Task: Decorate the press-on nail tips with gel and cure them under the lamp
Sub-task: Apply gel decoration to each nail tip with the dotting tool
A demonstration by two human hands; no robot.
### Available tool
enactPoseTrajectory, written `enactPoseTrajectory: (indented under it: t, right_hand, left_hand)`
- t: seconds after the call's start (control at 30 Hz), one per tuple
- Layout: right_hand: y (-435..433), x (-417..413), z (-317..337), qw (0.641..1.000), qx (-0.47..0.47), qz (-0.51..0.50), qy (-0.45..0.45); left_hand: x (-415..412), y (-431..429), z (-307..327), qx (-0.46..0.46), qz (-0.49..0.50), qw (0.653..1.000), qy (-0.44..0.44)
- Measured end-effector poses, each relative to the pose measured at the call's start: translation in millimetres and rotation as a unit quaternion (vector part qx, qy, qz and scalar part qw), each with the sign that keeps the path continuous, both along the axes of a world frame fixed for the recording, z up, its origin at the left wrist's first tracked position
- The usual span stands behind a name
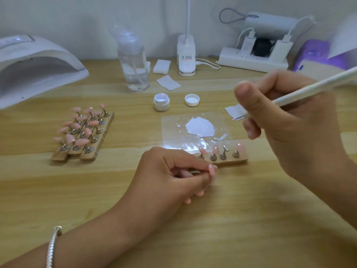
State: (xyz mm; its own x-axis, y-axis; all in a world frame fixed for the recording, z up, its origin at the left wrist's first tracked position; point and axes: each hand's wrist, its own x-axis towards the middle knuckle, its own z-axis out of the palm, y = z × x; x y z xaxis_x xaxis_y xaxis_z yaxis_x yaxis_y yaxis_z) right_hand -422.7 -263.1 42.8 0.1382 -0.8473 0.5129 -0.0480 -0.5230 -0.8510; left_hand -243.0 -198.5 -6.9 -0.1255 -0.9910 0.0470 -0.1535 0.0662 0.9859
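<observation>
Evidently steadying it for painting, the left hand (170, 171) pinches a pink press-on nail tip (212, 168) just beside the wooden holder strip (238, 161); the right hand (289, 122) grips a slim white brush handle (309, 88), poised above.

A wooden table (231, 209) carries a curing lamp (34, 64), a bottle (134, 64), an open jar (161, 102) and its lid (191, 100). A rack block (90, 154), a single rack (237, 161) and a clear sheet (172, 132) lie nearer.
</observation>
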Motion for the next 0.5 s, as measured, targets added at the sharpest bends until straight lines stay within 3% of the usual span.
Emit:
enactPoseTrajectory:
  t: [0.1,0.33,0.5]
  right_hand:
    - [-31.8,-2.7,11.2,0.993,-0.011,-0.009,0.118]
    - [-80.8,19.7,-7.3,0.947,0.087,0.044,0.306]
    - [-87.7,33.4,-20.7,0.941,0.065,0.039,0.331]
  left_hand:
    - [-0.6,0.4,0.0,0.013,0.0,1.0,0.008]
    - [-2.7,0.3,1.1,0.02,0.017,0.999,0.023]
    - [-2.3,-1.3,2.1,0.031,0.019,0.999,0.026]
